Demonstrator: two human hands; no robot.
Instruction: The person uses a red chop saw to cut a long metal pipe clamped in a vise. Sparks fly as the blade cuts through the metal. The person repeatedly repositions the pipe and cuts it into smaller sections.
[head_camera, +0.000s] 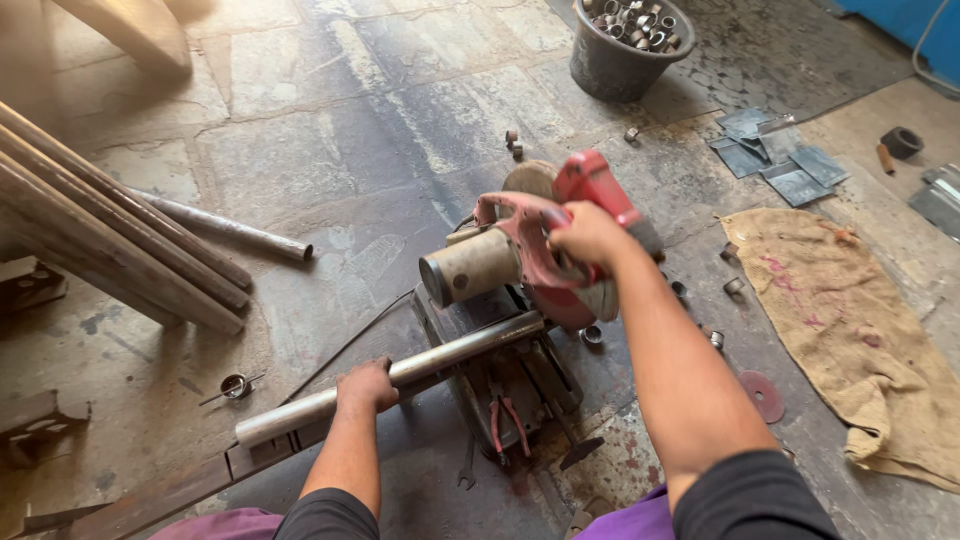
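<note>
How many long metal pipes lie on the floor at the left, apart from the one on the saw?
4: three thick brown pipes lie bundled together at the left edge, and one thinner grey pipe lies just behind them. More may be hidden outside the view.

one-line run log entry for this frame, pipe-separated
left hand grips metal pipe | right hand on red chop saw handle, saw raised | bucket of cut rings behind
</note>
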